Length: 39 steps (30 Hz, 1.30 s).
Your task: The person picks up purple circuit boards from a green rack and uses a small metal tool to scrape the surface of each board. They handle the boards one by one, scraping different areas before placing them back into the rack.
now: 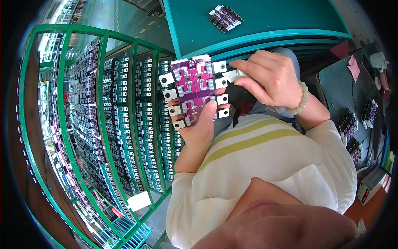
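A tall green rack (87,29) and a green table (282,16) hold boards (226,18). The left hand (201,133) grips a purple board (194,85), looking nearly done with little left; the right hand (271,76) holds something shiny (233,75), perhaps tape, in slightly parted fingers.

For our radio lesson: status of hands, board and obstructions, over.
Left hand gripping purple circuit board. Right hand pinching small pale piece beside it. No obstruction visible.

The purple rectangular circuit board (194,92) looks glossy and partly metallic; the far teal bench (273,23), smooth; the left green-framed rack (101,74), painted metal; the near cream striped shirt (269,162), matt knitted cloth.
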{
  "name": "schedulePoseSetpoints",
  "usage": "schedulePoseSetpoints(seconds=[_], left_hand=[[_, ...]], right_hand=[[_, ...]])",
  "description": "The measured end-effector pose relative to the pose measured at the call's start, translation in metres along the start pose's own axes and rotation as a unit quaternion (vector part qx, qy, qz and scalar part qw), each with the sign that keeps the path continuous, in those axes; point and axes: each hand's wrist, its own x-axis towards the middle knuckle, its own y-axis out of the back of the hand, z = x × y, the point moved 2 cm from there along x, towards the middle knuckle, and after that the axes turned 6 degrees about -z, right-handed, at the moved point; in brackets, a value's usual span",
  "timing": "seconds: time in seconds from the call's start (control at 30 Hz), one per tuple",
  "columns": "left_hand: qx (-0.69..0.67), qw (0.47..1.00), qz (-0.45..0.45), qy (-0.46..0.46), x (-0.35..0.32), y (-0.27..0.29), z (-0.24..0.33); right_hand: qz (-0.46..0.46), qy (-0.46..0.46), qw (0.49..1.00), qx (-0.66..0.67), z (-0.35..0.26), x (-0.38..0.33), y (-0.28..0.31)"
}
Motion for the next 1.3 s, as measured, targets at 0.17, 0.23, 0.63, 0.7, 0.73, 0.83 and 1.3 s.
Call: schedulePoseSetpoints(seconds=[0.17,0.23,0.63,0.7,0.73,0.83,1.3], left_hand=[[-0.045,0.998,-0.033,0.010,0.001,0.004,0.003],[-0.047,0.998,-0.034,0.009,0.001,0.005,0.001],[-0.028,0.999,-0.019,-0.001,0.002,0.008,0.002],[-0.004,1.000,0.012,-0.010,0.002,0.004,0.001],[0.009,1.000,0.027,-0.014,0.002,0.004,0.000],[0.006,1.000,0.020,-0.016,0.002,0.004,0.000],[0.022,0.999,0.024,-0.015,0.002,0.005,-0.001]], right_hand=[[0.011,-0.026,0.999,0.017,0.004,-0.002,0.003],[0.011,-0.030,0.998,0.046,0.003,-0.003,0.000],[-0.004,0.027,0.998,0.056,-0.005,-0.002,-0.005],[0.003,0.025,0.998,0.054,-0.006,-0.002,-0.004],[0.004,0.025,0.998,0.054,-0.007,-0.002,-0.004],[0.002,0.027,0.998,0.051,-0.007,-0.001,-0.005],[-0.002,0.023,0.999,0.033,-0.009,-0.001,-0.004]])
